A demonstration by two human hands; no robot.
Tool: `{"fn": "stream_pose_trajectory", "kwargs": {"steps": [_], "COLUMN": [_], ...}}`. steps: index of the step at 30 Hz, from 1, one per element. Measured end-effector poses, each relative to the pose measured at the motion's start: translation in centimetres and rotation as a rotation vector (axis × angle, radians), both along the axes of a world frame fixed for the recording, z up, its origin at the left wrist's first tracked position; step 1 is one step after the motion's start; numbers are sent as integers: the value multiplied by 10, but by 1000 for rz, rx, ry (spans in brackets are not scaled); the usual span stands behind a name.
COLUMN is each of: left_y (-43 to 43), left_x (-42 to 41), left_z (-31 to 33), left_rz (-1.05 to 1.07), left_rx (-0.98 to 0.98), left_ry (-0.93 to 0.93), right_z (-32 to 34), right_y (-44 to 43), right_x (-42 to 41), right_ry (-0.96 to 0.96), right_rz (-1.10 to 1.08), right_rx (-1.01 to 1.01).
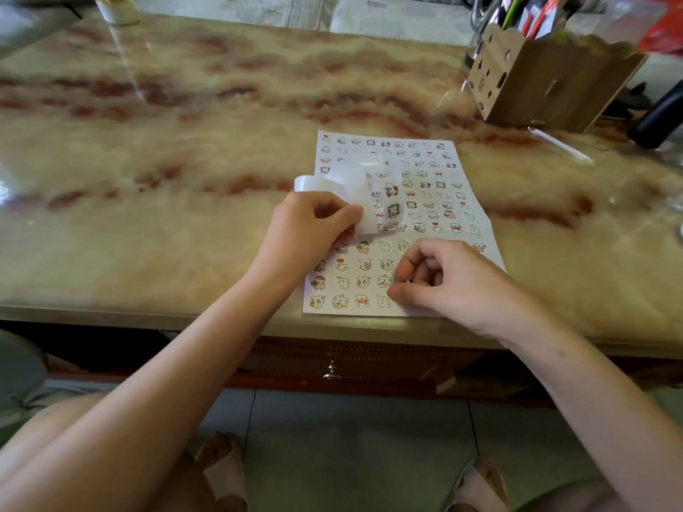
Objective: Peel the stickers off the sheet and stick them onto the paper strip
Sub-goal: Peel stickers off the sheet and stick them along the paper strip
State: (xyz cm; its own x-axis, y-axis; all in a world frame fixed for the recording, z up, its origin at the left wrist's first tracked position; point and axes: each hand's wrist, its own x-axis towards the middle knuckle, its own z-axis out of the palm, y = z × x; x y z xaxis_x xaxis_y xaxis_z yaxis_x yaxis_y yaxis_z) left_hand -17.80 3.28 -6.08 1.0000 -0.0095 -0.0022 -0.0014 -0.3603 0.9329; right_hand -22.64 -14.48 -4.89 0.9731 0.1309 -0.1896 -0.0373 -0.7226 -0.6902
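Note:
A white sticker sheet printed with rows of small cartoon animals lies flat near the table's front edge. A curled, glossy white paper strip loops above the sheet's left side, with a few stickers on its right end. My left hand pinches the strip's lower end between thumb and fingers. My right hand rests on the sheet's lower right part, fingers curled and fingertips pressed at a sticker there. Whether a sticker is lifted I cannot tell.
The marbled table stretches left and back. A wooden pen holder full of pens stands at the back right, a dark object beside it. A drawer handle hangs below the table edge. My knees and feet show below.

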Motion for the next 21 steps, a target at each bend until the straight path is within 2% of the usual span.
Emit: {"fn": "stream_pose_trajectory", "kwargs": {"steps": [7, 12, 16, 21], "left_y": [0, 0, 0, 2], "left_x": [-1, -1, -1, -1], "left_z": [1, 1, 1, 5], "left_rz": [1, 0, 4, 26], "left_rx": [9, -17, -37, -132], "left_ry": [-7, -10, -12, -74], "right_z": [2, 1, -2, -2], "right_y": [4, 2, 5, 1], "right_x": [-2, 0, -1, 3], "right_ry": [25, 13, -9, -29], "right_rz": [10, -42, -18, -46], "right_rx": [-32, 30, -48, 112]}}
